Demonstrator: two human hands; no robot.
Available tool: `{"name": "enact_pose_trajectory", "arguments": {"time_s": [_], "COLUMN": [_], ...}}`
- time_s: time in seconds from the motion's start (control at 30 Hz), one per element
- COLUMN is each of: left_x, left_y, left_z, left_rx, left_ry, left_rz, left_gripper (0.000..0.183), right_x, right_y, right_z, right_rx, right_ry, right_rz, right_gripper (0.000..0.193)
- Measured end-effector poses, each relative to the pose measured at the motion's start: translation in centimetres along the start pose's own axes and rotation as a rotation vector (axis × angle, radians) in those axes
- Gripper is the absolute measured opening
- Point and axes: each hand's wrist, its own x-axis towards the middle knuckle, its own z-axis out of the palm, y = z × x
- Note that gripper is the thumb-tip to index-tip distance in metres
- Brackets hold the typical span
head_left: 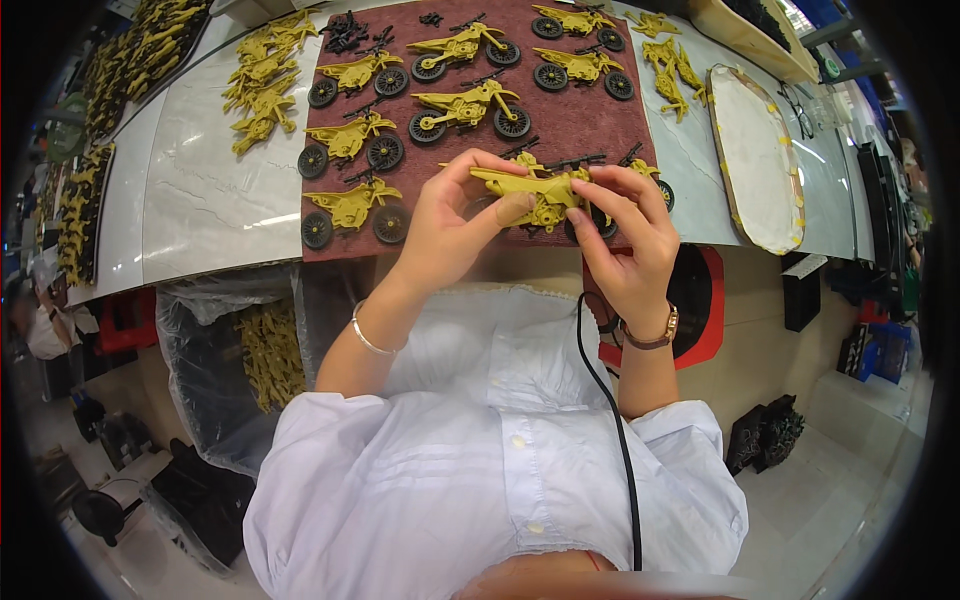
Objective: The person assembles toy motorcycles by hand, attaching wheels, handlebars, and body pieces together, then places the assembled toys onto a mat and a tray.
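Between my two hands, over the near edge of a dark red cloth (620, 130), I hold a yellow toy motorcycle body (545, 205). My left hand (450, 215) grips its left end, thumb across the side and fingers behind. With thumb and fingertips, my right hand (630, 215) pinches the body's right end. Black wheels show near my right fingers; whether they belong to the held body or to a motorcycle behind it, I cannot tell. Several toy motorcycles with black wheels lie on the cloth, one (352, 207) left of my left hand, another (465, 108) beyond both hands.
Loose yellow body parts (262, 85) are heaped left of the cloth, with more (672, 75) on its right. Small black parts (348, 35) lie at the far left corner. A white oval board (757, 160) rests at right. Below the table, a plastic-lined bin (215, 370) holds yellow pieces.
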Motion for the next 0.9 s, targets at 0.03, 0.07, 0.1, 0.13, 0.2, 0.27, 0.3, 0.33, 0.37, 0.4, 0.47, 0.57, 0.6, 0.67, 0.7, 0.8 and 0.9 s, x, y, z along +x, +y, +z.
{"name": "enact_pose_trajectory", "arguments": {"time_s": [0.03, 0.07, 0.1, 0.13, 0.2, 0.27, 0.3, 0.33, 0.37, 0.4, 0.47, 0.57, 0.6, 0.67, 0.7, 0.8, 0.9], "left_x": [-0.1, -0.3, -0.4, -0.7, -1.1, -1.2, -1.2, -1.2, -1.2, -1.2, -1.2, -1.3, -1.3, -1.3, -1.4, -1.3, -1.3], "left_y": [-0.2, -0.4, -0.6, -0.8, -1.2, -1.5, -1.4, -1.2, -1.1, -1.2, -1.1, -1.3, -1.4, -1.5, -1.4, -1.5, -1.8], "left_z": [0.0, 0.0, 0.1, 0.3, 0.5, 0.5, 0.6, 0.8, 0.8, 0.8, 0.7, 0.8, 0.8, 0.9, 0.9, 0.8, 0.7], "left_rx": [0.016, 0.031, 0.032, -0.001, -0.037, 0.031, 0.029, 0.034, 0.039, 0.037, 0.036, 0.002, 0.000, -0.003, -0.005, -0.009, 0.020], "left_ry": [0.002, 0.003, 0.004, 0.035, 0.068, 0.083, 0.085, 0.088, 0.091, 0.092, 0.073, 0.093, 0.095, 0.107, 0.108, 0.106, 0.112], "left_rz": [0.036, 0.071, 0.071, 0.079, 0.085, 0.088, 0.088, 0.097, 0.107, 0.107, 0.084, 0.076, 0.077, 0.060, 0.060, 0.059, 0.061], "left_gripper": [0.024, 0.024, 0.024, 0.024, 0.024, 0.028, 0.028, 0.029, 0.029, 0.029, 0.029, 0.029, 0.029, 0.029, 0.029, 0.027, 0.025], "right_x": [-0.2, -0.4, -0.6, -0.8, -1.2, -1.4, -1.5, -1.6, -1.7, -1.8, -1.9, -1.9, -1.9, -2.0, -2.0, -1.9, -2.0], "right_y": [0.1, 0.2, 0.3, 0.2, 0.1, 0.2, 0.3, 0.3, 0.2, 0.1, 0.2, -0.1, -0.2, -0.1, -0.1, -0.2, 0.3], "right_z": [0.1, 0.1, 0.2, 0.2, 0.2, 0.2, 0.2, 0.2, 0.2, 0.2, 0.2, 0.2, 0.2, 0.2, 0.2, 0.3, 0.2], "right_rx": [0.003, 0.016, 0.028, 0.029, 0.044, 0.047, 0.050, 0.050, 0.046, 0.042, 0.045, 0.066, 0.083, 0.068, 0.053, 0.049, 0.042], "right_ry": [-0.001, 0.015, 0.031, 0.026, 0.030, 0.026, 0.025, 0.023, 0.018, 0.013, 0.015, 0.014, 0.012, 0.011, 0.012, 0.009, -0.051], "right_rz": [-0.001, -0.001, -0.002, 0.000, 0.026, 0.016, 0.005, 0.006, 0.016, 0.026, 0.021, 0.028, 0.041, 0.025, 0.010, 0.039, -0.001], "right_gripper": [0.027, 0.027, 0.027, 0.027, 0.027, 0.027, 0.027, 0.027, 0.027, 0.028, 0.028, 0.028, 0.027, 0.027, 0.027, 0.025, 0.034]}}
